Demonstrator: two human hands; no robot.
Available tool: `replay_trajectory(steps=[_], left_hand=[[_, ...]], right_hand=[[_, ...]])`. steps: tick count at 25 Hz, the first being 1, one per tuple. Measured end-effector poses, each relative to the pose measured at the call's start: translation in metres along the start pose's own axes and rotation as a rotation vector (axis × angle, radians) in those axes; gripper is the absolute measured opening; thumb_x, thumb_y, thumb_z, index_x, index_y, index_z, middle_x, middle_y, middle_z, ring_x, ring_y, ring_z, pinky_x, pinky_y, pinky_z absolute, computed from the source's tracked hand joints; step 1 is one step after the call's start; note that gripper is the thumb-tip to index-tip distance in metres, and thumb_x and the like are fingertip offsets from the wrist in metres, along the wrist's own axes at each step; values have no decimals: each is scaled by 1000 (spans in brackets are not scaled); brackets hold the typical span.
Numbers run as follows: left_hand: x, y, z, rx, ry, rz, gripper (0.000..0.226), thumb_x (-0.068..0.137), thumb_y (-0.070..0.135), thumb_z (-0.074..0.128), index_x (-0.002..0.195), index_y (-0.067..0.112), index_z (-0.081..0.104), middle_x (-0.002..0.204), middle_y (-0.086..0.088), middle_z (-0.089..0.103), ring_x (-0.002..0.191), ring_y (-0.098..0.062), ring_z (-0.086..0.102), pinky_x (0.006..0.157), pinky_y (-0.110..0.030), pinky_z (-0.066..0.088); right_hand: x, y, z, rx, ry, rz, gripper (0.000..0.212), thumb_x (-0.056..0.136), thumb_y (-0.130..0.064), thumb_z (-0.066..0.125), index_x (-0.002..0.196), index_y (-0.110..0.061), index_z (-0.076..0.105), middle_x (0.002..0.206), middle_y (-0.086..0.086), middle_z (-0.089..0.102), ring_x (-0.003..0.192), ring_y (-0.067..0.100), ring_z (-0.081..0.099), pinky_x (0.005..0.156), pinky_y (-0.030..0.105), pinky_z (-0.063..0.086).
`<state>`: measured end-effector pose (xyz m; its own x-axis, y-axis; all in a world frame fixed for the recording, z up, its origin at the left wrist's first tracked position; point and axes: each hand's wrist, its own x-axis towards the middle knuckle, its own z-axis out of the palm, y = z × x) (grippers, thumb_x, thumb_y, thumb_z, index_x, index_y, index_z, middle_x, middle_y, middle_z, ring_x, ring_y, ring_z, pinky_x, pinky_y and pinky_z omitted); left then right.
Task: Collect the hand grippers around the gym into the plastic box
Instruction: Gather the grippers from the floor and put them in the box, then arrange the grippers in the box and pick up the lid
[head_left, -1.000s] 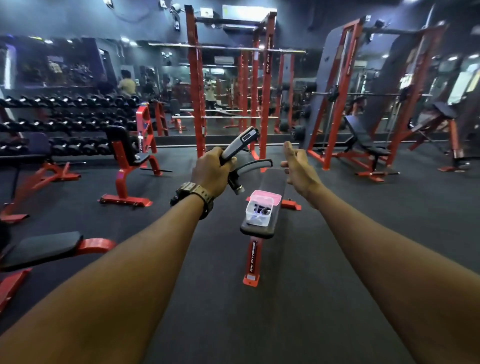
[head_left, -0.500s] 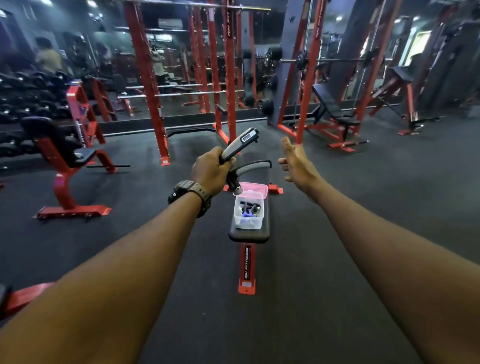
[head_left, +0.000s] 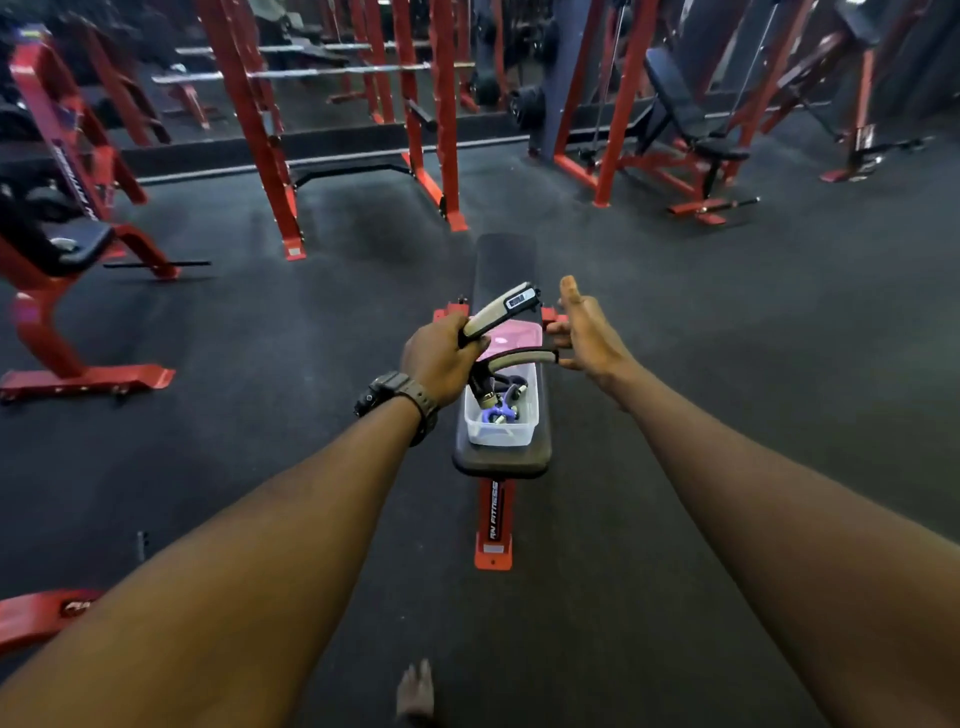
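Black rubber flooring (head_left: 208, 467) was seen nearest, with a bare foot (head_left: 415, 691) at the bottom edge, short of the flat bench (head_left: 501, 460). On the near end of that bench a clear plastic box (head_left: 498, 434) was set, purple and black grippers lying inside. Just above the box, a grey-handled hand gripper (head_left: 511, 332) was clasped by its upper handle in the left hand (head_left: 441, 361). The right hand (head_left: 589, 335) was held open, fingers spread, beside the lower handle. Beyond the bench's far end, red racks (head_left: 260, 130) were ranged.

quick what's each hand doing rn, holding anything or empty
Left hand: closed around one handle of the grey hand gripper, above the plastic box.
Right hand: open, holding nothing, fingers near the hand gripper's lower handle.
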<state>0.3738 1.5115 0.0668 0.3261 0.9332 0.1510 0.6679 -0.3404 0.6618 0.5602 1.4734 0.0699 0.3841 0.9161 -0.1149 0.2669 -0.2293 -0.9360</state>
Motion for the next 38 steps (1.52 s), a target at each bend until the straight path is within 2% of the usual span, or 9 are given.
replay_trajectory(steps=[7, 10, 15, 17, 21, 24, 31, 34, 38], left_hand=[[100, -95, 65, -101, -219, -100, 17, 93, 30, 62, 81, 23, 52, 89, -8, 68, 90, -34, 63, 67, -33, 38], [136, -122, 80, -88, -276, -109, 8, 94, 27, 60, 93, 19, 60, 100, -13, 71, 96, -35, 63, 67, -31, 35], [208, -152, 114, -57, -346, -114, 21, 94, 27, 62, 109, 13, 65, 105, -12, 71, 99, -34, 63, 71, -30, 36], [234, -159, 133, -42, -387, -124, 20, 94, 26, 61, 110, 14, 65, 105, -11, 70, 98, -31, 63, 69, -27, 33], [272, -172, 183, 36, -484, -145, 16, 93, 24, 62, 105, 14, 67, 103, -12, 65, 97, -33, 61, 70, -31, 36], [296, -185, 225, 85, -508, -166, 14, 93, 24, 62, 98, 13, 69, 100, -13, 63, 95, -33, 60, 76, -37, 43], [335, -224, 277, 110, -583, -215, 22, 93, 23, 60, 112, 24, 71, 104, -7, 73, 94, -32, 66, 73, -33, 47], [360, -238, 289, 109, -599, -186, 20, 93, 23, 60, 110, 24, 70, 105, -7, 73, 95, -34, 66, 72, -32, 46], [415, -239, 304, 150, -616, -170, 23, 94, 26, 58, 113, 23, 69, 106, -12, 73, 101, -38, 65, 76, -37, 49]], right_hand=[[100, 54, 51, -97, 11, 226, 92, 58, -94, 22, 116, -28, 49, 98, -7, 61, 106, 22, 58, 102, 55, 45], [136, 66, 63, -107, 10, 306, 97, 58, -96, 21, 119, -26, 48, 105, -3, 62, 109, 22, 57, 103, 55, 44], [208, 91, 73, -59, -2, 387, 96, 57, -96, 22, 117, -25, 49, 110, 0, 61, 98, 15, 58, 100, 54, 47], [238, 106, 71, -49, -23, 419, 97, 60, -95, 22, 123, -25, 47, 118, 3, 61, 106, 18, 59, 101, 53, 46], [290, 153, 66, -33, -76, 492, 76, 79, -86, 22, 116, -25, 50, 113, 1, 63, 108, 24, 61, 97, 51, 49], [325, 196, 64, -26, -132, 588, 72, 75, -89, 22, 101, -30, 53, 105, 0, 64, 104, 24, 62, 97, 52, 49], [375, 237, 79, 4, -195, 702, 60, 78, -87, 24, 98, -38, 52, 102, -8, 61, 106, 20, 60, 101, 52, 46], [392, 243, 89, 33, -169, 743, 67, 81, -84, 26, 117, -34, 51, 115, -2, 62, 108, 19, 60, 104, 50, 45], [423, 247, 101, 48, -146, 761, 89, 55, -102, 25, 110, -38, 56, 124, 2, 62, 114, 23, 59, 104, 52, 44]])
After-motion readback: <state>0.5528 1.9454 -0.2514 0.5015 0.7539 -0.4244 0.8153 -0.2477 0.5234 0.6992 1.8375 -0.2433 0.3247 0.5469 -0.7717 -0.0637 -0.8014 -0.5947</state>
